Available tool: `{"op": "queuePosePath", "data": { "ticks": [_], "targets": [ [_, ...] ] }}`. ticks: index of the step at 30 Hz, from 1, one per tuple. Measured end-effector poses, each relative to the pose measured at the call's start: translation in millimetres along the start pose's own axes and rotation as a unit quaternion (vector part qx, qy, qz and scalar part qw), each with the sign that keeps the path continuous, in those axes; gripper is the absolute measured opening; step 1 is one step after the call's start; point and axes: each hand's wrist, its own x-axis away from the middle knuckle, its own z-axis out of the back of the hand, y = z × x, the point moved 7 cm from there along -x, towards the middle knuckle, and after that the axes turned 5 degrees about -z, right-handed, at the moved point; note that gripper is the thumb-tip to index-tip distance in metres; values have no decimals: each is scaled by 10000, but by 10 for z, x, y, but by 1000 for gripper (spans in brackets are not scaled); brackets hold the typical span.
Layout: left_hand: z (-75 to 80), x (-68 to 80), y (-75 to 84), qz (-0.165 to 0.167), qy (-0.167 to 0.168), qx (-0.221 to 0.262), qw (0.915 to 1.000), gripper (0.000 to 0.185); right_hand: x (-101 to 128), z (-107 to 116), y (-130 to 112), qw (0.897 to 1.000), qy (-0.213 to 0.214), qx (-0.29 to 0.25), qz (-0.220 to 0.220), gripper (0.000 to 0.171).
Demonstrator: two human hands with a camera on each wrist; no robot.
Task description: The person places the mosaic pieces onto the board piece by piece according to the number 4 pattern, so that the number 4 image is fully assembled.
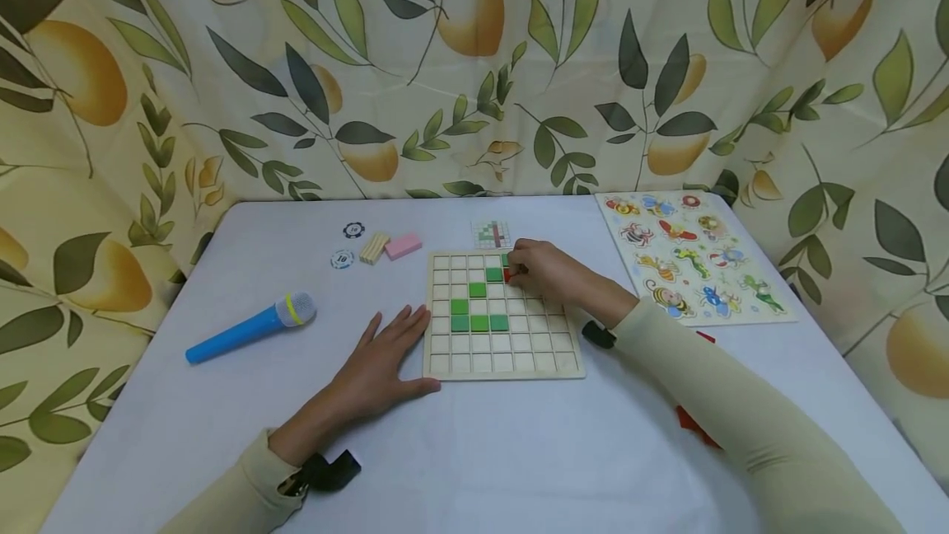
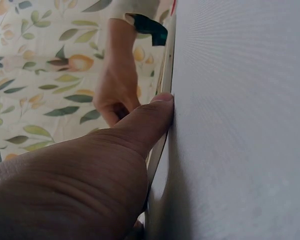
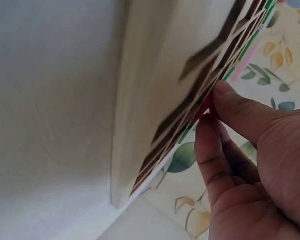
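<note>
A wooden grid board lies at the middle of the white table, with several green tiles set in its cells. My right hand pinches a small red tile between thumb and fingertips over a cell near the board's far edge, next to a green tile. My left hand lies flat on the table with straight fingers, its thumb against the board's left edge. A small pattern card lies just beyond the board.
A blue toy microphone lies at the left. Two poker chips, a wooden block and a pink block sit at the back left. An insect peg puzzle lies at the right. Red pieces show by my right forearm.
</note>
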Motion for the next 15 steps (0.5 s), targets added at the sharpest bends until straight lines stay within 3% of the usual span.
{"op": "queuePosePath", "data": {
  "ticks": [10,13,15],
  "targets": [
    [21,-4,8,-41,72,105,9999,110,-10,52,28,10000,-5,71,13,10],
    [9,0,9,-47,15,96,9999,110,185,212,12,9995,273,-115,-117,4],
    [16,5,13,-76,27,80,9999,109,419,414,-13,9971,693,-263,-197,4]
  ]
}}
